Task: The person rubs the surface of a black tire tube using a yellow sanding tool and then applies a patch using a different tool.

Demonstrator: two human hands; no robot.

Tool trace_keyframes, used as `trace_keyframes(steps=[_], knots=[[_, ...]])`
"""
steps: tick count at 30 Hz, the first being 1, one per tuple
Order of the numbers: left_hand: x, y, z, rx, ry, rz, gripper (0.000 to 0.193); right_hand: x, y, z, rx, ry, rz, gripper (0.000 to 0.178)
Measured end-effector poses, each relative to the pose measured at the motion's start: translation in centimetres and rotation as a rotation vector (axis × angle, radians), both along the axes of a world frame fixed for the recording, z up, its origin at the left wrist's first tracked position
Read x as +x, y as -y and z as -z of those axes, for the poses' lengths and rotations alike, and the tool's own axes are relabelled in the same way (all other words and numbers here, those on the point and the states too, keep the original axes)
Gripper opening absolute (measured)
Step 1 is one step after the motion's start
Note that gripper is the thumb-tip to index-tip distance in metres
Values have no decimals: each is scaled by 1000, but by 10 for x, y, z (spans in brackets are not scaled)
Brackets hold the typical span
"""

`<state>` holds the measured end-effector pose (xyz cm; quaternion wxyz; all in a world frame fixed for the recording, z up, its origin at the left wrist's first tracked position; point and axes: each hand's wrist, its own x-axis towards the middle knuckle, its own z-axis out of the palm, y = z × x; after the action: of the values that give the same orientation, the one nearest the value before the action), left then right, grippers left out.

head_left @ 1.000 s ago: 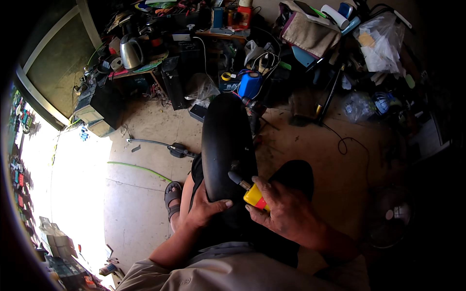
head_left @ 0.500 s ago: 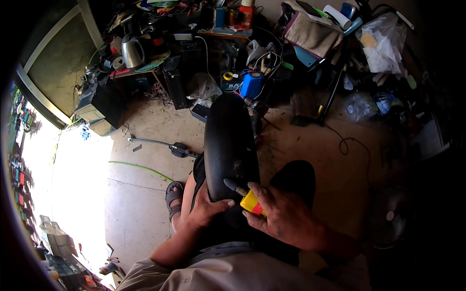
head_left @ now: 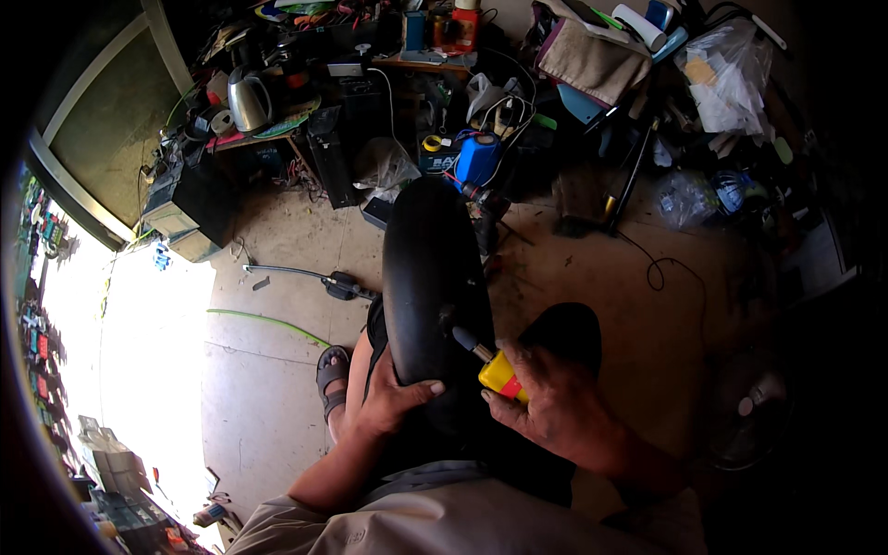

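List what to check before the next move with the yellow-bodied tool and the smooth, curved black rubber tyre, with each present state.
1. Left hand steadying the smooth, curved black rubber tyre: ok, thumb laid over it.
2. Right hand gripping the yellow-bodied tool: ok.
3. Grey pointed tip directed toward the tyre: ok.
4. Tip touching the tyre: cannot tell; they overlap in this view.
5. Loose things away from the dark strapped sandal: not ok, a thin bright green strip ends beside it.
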<state>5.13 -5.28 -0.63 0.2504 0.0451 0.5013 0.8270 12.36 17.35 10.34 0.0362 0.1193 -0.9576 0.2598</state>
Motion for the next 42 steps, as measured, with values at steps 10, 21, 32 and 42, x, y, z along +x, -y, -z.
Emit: trace_keyframes(steps=[10,21,32,42], knots=[[-1,1,6,-25,-2,35,108,6,-1,6,-64,-14,-13,64],[0,0,2,-44,-9,26,108,4,-2,5,-39,10,2,70],[2,0,7,-19,-13,6,108,5,0,2,-75,-5,-67,61],[-1,2,15,-14,-33,37,106,1,-2,4,-24,-31,-31,64]])
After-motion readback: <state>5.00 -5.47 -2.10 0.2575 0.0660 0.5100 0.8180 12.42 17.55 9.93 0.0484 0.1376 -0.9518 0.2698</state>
